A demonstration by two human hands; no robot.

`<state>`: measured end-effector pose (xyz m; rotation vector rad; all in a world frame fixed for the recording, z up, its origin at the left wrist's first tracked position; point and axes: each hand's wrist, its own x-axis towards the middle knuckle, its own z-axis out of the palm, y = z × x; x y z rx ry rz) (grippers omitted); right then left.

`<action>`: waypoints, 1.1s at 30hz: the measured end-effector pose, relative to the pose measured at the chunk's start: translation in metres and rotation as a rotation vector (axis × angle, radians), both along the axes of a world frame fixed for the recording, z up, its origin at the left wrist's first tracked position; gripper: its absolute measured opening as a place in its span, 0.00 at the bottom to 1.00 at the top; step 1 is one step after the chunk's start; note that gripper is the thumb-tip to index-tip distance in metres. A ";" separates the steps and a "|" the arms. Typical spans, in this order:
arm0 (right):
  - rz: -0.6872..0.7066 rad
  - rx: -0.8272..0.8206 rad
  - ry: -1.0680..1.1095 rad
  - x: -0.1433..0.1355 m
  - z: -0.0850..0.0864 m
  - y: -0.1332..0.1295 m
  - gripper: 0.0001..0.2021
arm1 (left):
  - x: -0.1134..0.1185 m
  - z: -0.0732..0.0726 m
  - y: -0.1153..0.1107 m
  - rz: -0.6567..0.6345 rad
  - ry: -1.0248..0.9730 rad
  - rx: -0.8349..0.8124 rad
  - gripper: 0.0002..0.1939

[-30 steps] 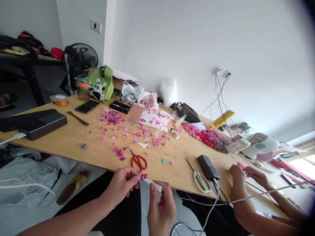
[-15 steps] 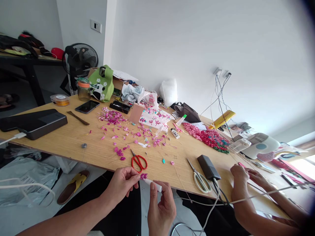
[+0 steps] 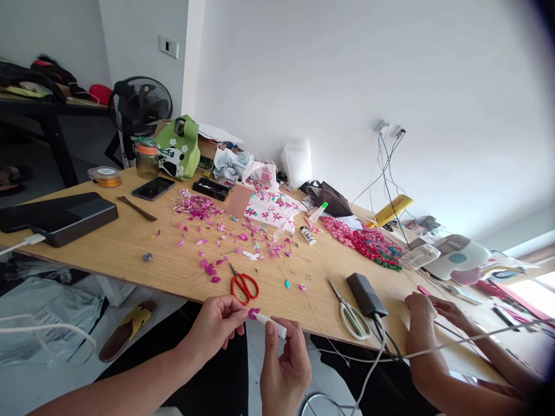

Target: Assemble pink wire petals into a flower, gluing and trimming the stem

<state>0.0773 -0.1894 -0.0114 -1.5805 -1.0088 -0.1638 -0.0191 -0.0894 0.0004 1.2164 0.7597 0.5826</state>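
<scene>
My left hand (image 3: 221, 321) pinches a small magenta petal piece (image 3: 253, 313) just off the table's front edge. In my right hand (image 3: 286, 364) is a white tube with a narrow nozzle (image 3: 272, 326), its tip at the petal piece; whether anything comes out is too small to tell. Red-handled scissors (image 3: 244, 288) lie on the table just beyond my left fingers. Loose magenta petals (image 3: 208, 267) are scattered further back, with a denser heap (image 3: 197, 204) behind them.
Larger scissors (image 3: 353, 318) and a black power block (image 3: 366, 294) with cables lie to the right. Beyond them a co-worker's hands (image 3: 427, 306) rest at the table. A phone (image 3: 153, 188), a black power bank (image 3: 82, 218) and a jar (image 3: 147, 159) stand left.
The white tube's nozzle has shifted slightly against the petal piece, and the tube has moved a little to the right. Both hands keep nearly the same place and grip.
</scene>
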 end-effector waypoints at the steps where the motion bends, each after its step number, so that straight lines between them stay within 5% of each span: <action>1: 0.004 -0.004 -0.005 0.000 0.001 0.000 0.02 | 0.000 0.000 0.000 -0.001 -0.002 -0.001 0.13; 33: -0.018 -0.029 -0.010 -0.002 0.004 0.002 0.05 | -0.001 0.005 0.002 0.023 -0.041 -0.054 0.13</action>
